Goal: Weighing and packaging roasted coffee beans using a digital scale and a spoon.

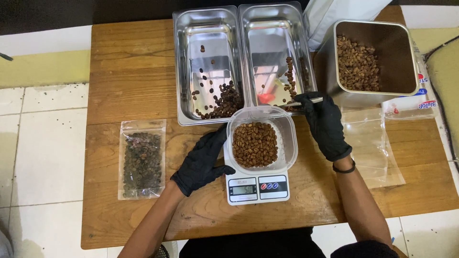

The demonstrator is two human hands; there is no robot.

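My left hand cups the bean tub on the scale. Right fingers pinch tweezers just beyond its far rim, long axis crosswise.

Clear plastic tub sits upright on a small white scale, approx half full w/ light brown beans. Thin metal tweezers point left, just above it.

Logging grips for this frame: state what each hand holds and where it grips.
The right hand pinches metal tweezers at their rear end, tips pointing into the right tray. The left hand holds nothing; it rests against the side of the tub on the scale.
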